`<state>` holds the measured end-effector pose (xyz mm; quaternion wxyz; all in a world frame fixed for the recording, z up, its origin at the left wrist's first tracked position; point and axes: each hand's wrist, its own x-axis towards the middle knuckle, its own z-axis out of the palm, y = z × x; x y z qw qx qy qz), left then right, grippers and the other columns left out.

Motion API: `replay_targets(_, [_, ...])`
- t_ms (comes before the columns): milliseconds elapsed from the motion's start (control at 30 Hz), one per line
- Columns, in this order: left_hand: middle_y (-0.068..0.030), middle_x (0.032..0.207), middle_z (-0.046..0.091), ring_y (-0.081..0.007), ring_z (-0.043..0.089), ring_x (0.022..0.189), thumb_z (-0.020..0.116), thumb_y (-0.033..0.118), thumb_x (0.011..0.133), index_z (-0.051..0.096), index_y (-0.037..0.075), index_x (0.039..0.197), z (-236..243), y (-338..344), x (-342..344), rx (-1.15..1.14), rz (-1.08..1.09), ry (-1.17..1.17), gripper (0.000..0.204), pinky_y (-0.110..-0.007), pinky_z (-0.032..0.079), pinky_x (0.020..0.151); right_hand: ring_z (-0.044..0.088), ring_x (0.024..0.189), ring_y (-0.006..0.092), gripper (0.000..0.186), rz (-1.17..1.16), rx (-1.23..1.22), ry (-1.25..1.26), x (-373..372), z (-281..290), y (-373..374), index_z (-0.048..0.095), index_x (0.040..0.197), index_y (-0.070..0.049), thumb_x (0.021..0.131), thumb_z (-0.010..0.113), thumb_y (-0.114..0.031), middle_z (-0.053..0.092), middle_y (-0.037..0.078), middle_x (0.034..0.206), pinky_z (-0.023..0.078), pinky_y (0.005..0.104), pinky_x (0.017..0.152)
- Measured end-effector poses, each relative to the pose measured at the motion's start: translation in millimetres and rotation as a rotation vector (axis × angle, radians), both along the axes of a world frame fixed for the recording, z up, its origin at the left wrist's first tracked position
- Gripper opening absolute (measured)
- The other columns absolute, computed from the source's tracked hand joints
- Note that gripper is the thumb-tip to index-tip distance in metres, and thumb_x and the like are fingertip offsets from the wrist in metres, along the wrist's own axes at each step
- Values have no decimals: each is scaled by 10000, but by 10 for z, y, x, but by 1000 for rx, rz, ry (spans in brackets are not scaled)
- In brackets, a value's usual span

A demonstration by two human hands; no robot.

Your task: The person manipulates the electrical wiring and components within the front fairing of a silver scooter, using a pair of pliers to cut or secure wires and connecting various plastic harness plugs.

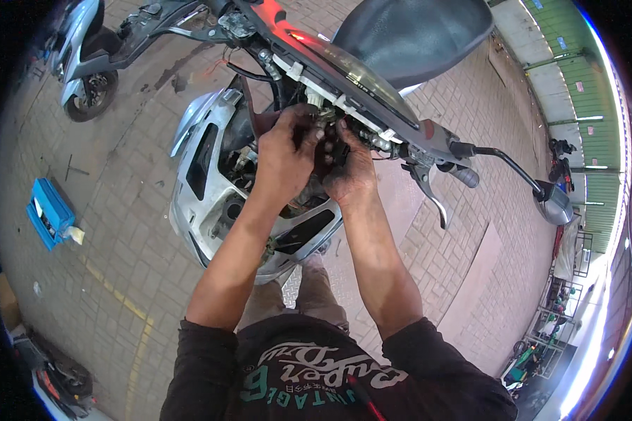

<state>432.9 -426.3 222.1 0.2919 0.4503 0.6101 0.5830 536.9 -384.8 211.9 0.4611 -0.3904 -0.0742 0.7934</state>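
Note:
I stand over the front of a scooter whose handlebar cover point(358, 95) is lifted off its seating, with its underside facing me. Both hands reach in among dark wires and pale connectors point(316, 99) beneath it. My left hand point(286, 146) has its fingers bent and its thumb pressed inward, closed on something small that I cannot make out. Close beside it, my right hand point(354, 168) has its thumb raised and its other fingers curled round dark parts that its palm mostly hides. Below both hands sits the opened silver-grey front panel point(203, 223), with its inner parts exposed.
A brake lever point(434, 200) and a mirror point(556, 203) stick out to the right. Beyond the handlebar is the black seat point(414, 38). On the paving at left lies a blue box point(51, 210). Other two-wheelers stand at far left point(84, 74) and lower left point(53, 375).

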Motion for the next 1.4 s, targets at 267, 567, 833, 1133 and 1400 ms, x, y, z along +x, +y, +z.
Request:
replay_targets(267, [-172,874,632,-321,617,807,585,39,775,633,12,911,-140,72,-73,14,-67,364,146,-348,473,706,539,775,168,282,-139,3,77,-125,66,-78,549,1065,-72,796,627,-112,584,45,925,465,306,695])
replay_targets(567, [-192,805,631,-341,614,753,589,37,750,638,-33,860,24,117,-91,-173,-155,173,140,-346,472,675,489,609,149,103,-181,104,9,-99,-63,-54,589,858,-105,779,655,-101,545,15,747,438,278,556])
replay_targets(833, [-215,816,625,-350,618,777,588,60,741,633,-38,873,110,158,-131,-170,-211,350,171,-353,471,680,530,693,157,117,-240,83,102,-175,-111,-36,597,893,-74,786,639,-97,570,23,799,436,301,582])
replay_targets(1133, [-182,840,648,-296,640,790,614,104,754,648,-10,892,77,184,-105,-251,-170,438,182,-339,485,700,553,631,163,130,-268,84,27,-147,-62,-63,591,909,-37,785,620,-63,586,35,760,448,296,549])
replay_targets(1400, [-198,817,640,-330,626,791,626,120,743,645,-7,855,127,235,-104,-259,-156,553,170,-367,482,706,591,740,202,263,-422,77,254,-331,-163,-19,545,1021,-28,762,578,7,591,72,916,496,335,631])
